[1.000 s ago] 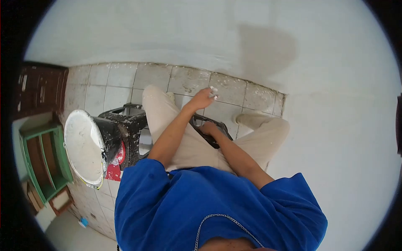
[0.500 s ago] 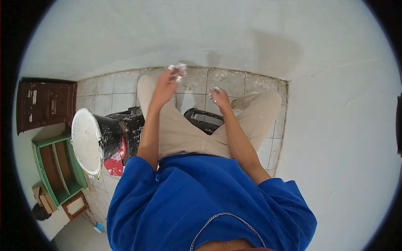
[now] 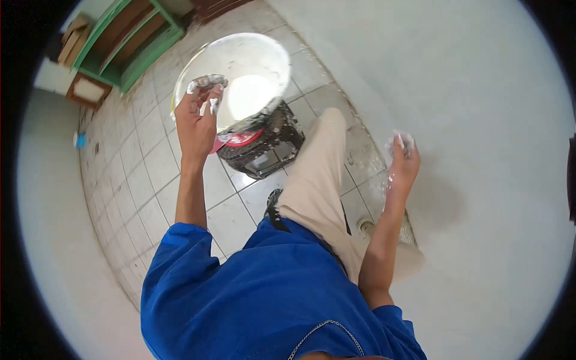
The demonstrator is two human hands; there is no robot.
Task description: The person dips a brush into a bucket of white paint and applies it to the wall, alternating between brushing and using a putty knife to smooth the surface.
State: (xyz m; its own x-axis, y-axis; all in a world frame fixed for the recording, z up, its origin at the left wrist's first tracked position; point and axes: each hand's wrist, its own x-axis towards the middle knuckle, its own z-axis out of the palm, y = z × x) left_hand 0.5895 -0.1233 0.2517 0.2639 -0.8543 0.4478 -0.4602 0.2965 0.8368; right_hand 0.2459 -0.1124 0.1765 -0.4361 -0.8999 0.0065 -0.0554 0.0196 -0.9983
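Note:
My left hand (image 3: 198, 117) is at the near rim of a black bucket (image 3: 264, 114) with a white-coated inside and white paint in it. Its paint-smeared fingers close round a small crumpled, white-coated wad (image 3: 210, 80). On the right, my right hand (image 3: 404, 165) is raised near the pale wall (image 3: 492, 132). White paint covers its curled, blurred fingertips, and what they hold, if anything, is too unclear to name.
Under the bucket is a black, paint-spattered box (image 3: 270, 153) with a red item (image 3: 243, 139) beside the bucket. A green shelf (image 3: 135, 45) and a brown-framed piece (image 3: 89, 90) stand at upper left. White floor tiles (image 3: 147, 141) bear spatters along the wall.
The view has turned towards the bucket, which now appears nearer the centre. My left hand has moved from near the wall to the bucket; my right hand now appears farther right, near the wall.

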